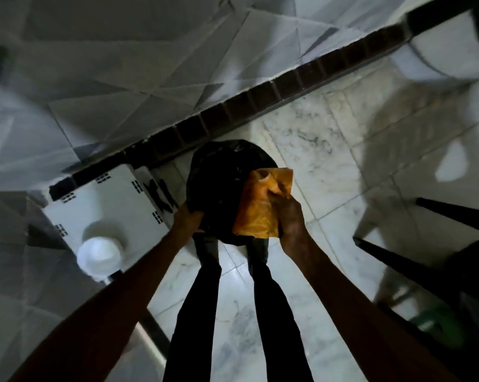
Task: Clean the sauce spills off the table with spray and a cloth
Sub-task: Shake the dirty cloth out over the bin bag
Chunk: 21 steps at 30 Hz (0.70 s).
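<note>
Black bin bag [219, 172] on marble floor [329, 150]. White box [103, 199] just left of bag, white bowl [100, 256] on it. Dark chair legs [398, 260] off to bag's right.

A dark brown tile skirting [260, 97] runs diagonally. Above it rises a pale tiled wall [122, 64]; below it lies dimly lit white marble floor [343, 150]. A white box [103, 205] stands against its left end.

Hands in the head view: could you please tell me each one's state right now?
Left hand: grips the black bag's rim.
Right hand: holds the orange cloth.
</note>
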{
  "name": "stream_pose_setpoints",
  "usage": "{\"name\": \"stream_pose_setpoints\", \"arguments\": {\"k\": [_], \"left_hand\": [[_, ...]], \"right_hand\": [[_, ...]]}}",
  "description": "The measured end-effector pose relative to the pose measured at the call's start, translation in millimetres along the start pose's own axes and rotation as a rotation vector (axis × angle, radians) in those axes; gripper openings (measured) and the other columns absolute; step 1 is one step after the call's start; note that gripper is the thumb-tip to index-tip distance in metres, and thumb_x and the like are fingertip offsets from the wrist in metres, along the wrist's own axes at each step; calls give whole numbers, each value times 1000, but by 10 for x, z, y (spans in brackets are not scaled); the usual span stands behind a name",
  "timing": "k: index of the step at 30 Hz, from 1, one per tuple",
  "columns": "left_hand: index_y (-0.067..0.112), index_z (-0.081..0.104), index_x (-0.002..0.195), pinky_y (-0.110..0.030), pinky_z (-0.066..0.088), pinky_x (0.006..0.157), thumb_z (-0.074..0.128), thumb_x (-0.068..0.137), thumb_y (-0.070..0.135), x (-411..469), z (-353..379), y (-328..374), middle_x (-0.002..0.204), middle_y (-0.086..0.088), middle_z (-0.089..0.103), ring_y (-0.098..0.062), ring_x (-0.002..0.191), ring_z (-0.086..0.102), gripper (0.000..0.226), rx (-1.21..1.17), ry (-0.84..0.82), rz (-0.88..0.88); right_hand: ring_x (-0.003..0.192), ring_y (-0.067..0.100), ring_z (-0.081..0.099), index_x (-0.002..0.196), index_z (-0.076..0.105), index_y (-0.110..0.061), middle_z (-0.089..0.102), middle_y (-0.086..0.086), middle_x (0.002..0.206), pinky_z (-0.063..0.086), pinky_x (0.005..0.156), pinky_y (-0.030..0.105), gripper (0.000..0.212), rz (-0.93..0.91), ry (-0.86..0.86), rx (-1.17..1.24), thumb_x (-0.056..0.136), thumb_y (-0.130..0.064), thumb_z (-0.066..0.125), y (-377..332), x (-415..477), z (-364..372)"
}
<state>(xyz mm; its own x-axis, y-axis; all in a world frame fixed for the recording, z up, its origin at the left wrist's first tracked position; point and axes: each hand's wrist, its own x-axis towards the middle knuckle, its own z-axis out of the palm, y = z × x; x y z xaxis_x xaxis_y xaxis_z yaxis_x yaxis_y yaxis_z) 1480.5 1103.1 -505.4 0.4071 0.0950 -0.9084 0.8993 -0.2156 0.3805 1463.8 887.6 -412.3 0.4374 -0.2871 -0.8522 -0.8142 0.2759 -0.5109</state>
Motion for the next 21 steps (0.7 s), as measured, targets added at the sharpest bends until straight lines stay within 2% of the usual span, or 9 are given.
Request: {"name": "stream_pose_setpoints", "arguments": {"k": [2, 4, 7, 9, 11, 14, 16, 18, 21], "left_hand": [[7, 44, 143, -48, 53, 89, 62, 94, 11, -706, -77, 141, 132, -8, 53, -34, 115, 57, 52, 77, -19, -24], [6, 48, 140, -47, 52, 95, 63, 94, 18, -1409, -148, 339, 136, -16, 55, -34, 115, 58, 50, 206, -28, 38], [9, 46, 143, -45, 48, 102, 64, 93, 23, -2479, -157, 595, 137, -16, 54, -34, 122, 55, 55, 330, -44, 160], [13, 45, 144, -48, 48, 102, 65, 88, 27, -3204, -117, 610, 139, -15, 54, -34, 122, 55, 62, 358, -91, 220], [16, 44, 145, -49, 48, 102, 65, 80, 33, -3777, -45, 567, 139, -12, 54, -32, 123, 55, 70, 391, -128, 294], [15, 43, 145, -47, 46, 104, 64, 78, 35, -4387, 136, 457, 137, -12, 55, -33, 123, 54, 73, 481, -164, 391], [16, 46, 142, -49, 48, 101, 64, 85, 33, -4728, 303, 273, 135, -11, 57, -33, 122, 56, 63, 518, -199, 473], [21, 46, 143, -44, 55, 92, 63, 80, 41, -5009, 502, 24, 131, -6, 58, -28, 116, 59, 68, 520, -223, 509], [22, 48, 140, -37, 60, 77, 65, 89, 29, -5393, 898, -388, 127, -5, 59, -27, 111, 61, 54, 512, -247, 491]], "right_hand": [[84, 26, 71, 126, 63, -5, 71, 20, 111, 60, 61, 31, 36, -19, -21, 36, 94, -22, 64, -187, -696, -207], [77, 20, 74, 131, 60, -2, 69, 21, 112, 57, 56, 28, 46, -37, -41, 108, 90, -21, 67, -412, -1391, -412], [73, 8, 74, 132, 58, -2, 70, 13, 107, 56, 56, 21, 33, -94, -39, 189, 103, -16, 54, -606, -2416, -778], [86, 13, 76, 132, 60, -9, 71, 15, 118, 59, 62, 24, 34, -109, -5, 263, 102, -24, 57, -559, -3052, -1070], [95, 19, 76, 133, 60, -16, 72, 12, 121, 61, 69, 29, 48, -137, 7, 312, 89, -32, 72, -471, -3578, -1371], [109, 27, 72, 135, 61, -21, 73, 8, 123, 59, 91, 47, 56, -176, -9, 352, 84, -38, 78, -234, -4087, -1851], [109, 31, 72, 130, 64, -19, 75, 8, 119, 56, 98, 53, 55, -203, 29, 418, 82, -41, 77, 42, -4346, -2205], [109, 33, 71, 125, 67, -17, 76, 10, 115, 55, 98, 52, 50, -230, 83, 489, 82, -39, 76, 340, -4548, -2566], [108, 31, 72, 123, 68, -16, 76, 11, 116, 55, 97, 49, 40, -266, 110, 587, 88, -36, 71, 814, -4852, -3164]]}}
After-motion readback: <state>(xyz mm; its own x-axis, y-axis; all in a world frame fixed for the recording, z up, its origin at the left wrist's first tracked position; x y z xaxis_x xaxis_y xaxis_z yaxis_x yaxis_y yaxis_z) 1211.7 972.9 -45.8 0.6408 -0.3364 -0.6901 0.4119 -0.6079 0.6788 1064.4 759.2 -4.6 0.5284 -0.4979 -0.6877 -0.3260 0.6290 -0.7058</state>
